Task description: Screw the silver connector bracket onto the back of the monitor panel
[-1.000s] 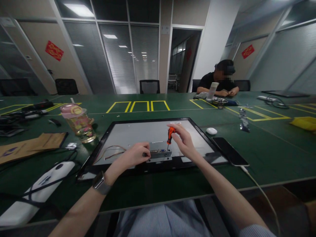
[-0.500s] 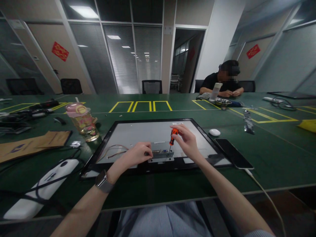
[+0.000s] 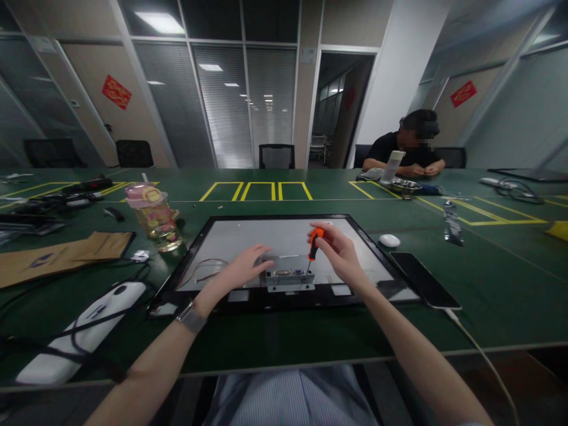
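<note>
A flat display panel (image 3: 231, 236) with a black frame lies on the green table in front of me. Near its front edge a metal bracket (image 3: 284, 280) carries several connector ports. My right hand (image 3: 339, 251) grips an orange and black screwdriver (image 3: 315, 242), its thin shaft angled down to the bracket's right end. Fingers spread, my left hand (image 3: 248, 266) is over the panel by the bracket's left end; whether it touches is hard to tell. A bundle of thin wires (image 3: 202, 269) lies on the panel left of that hand.
On the left stand a pink-lidded cup (image 3: 153, 216), a brown paper bag (image 3: 66, 254) and a white power strip (image 3: 84, 331) with black cables. To the right are a white case (image 3: 389, 241) and a phone (image 3: 426, 279) on a cable. Across the table sits a person (image 3: 408, 145).
My left hand has let go of the bracket's left end and opened, moving slightly up and left. The right hand keeps the screwdriver at the bracket. The view has shifted a little.
</note>
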A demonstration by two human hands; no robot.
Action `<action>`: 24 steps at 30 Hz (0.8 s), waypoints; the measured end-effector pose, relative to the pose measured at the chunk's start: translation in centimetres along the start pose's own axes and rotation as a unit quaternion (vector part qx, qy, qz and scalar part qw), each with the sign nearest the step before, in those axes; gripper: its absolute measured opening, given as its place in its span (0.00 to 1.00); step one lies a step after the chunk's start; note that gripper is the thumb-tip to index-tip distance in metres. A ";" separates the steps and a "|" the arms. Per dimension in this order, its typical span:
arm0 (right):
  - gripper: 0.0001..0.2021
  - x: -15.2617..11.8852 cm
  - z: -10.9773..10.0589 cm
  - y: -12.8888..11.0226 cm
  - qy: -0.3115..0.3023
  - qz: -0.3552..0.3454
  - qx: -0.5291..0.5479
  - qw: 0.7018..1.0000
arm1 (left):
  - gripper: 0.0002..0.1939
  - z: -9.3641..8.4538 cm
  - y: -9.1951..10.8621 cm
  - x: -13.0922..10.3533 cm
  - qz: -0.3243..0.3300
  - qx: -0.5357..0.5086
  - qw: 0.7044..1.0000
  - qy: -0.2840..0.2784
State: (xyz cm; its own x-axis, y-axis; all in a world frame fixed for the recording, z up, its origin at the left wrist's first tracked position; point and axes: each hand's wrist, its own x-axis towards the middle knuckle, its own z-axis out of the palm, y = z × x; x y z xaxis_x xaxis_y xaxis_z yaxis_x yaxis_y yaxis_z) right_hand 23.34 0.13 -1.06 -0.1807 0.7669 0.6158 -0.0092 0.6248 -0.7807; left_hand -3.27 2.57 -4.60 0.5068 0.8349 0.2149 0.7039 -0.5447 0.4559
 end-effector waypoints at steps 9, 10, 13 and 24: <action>0.13 -0.1 0.0 -0.3 -0.023 -0.017 0.021 0.999 | 0.27 0.1 -0.1 0.1 -0.027 -0.025 0.998 -0.049; 0.13 -0.1 0.0 -0.2 -0.014 -0.015 0.007 1.000 | 0.27 0.2 -0.1 0.1 -0.028 -0.027 0.998 -0.051; 0.12 -0.1 0.0 0.0 0.026 -0.030 -0.055 0.998 | 0.28 0.4 -0.1 0.0 -0.023 -0.029 0.998 -0.058; 0.15 -0.3 0.2 -0.4 -0.007 -0.056 -0.074 0.996 | 0.26 1.3 -0.9 0.3 0.004 -0.020 0.998 -0.056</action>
State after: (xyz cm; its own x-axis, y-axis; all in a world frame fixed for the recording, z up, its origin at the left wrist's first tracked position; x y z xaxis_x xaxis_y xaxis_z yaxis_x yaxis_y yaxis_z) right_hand 23.17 -0.37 -0.97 -0.1996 0.6893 0.6965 0.1145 0.7223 -0.6820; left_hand -3.10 3.24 -6.04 0.5661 0.8154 0.1213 0.6810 -0.5455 0.4886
